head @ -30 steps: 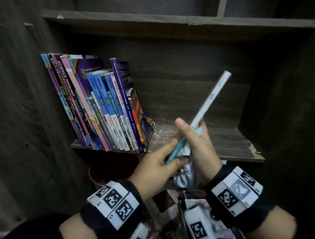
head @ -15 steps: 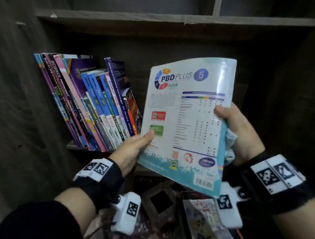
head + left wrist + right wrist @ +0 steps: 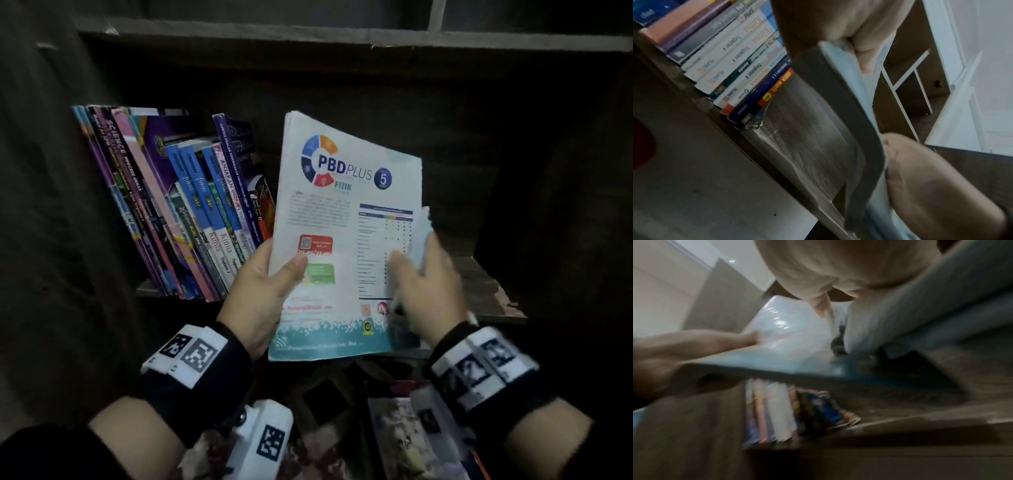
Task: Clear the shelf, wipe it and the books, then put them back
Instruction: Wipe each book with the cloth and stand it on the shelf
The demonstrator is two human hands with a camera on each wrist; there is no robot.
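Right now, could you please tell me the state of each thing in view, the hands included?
Workbook: closed, upright off the shelf, back cover toward the head camera.
Left hand: grips the workbook's left edge, thumb on the cover.
Right hand: blurred, presses a cloth against the cover.
Cloth: bunched, pale, under the right hand.
Books: on the shelf, spines out, leaning left.
Shelf: right part bare, front edge chipped.

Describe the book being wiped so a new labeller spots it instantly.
In front of the dark wooden shelf, right of the leaning row of books, the left hand holds a thin white workbook. Unlike the shelved books showing only spines, it faces the camera: "PBD PLUS 5 FIZIK", teal bottom edge.
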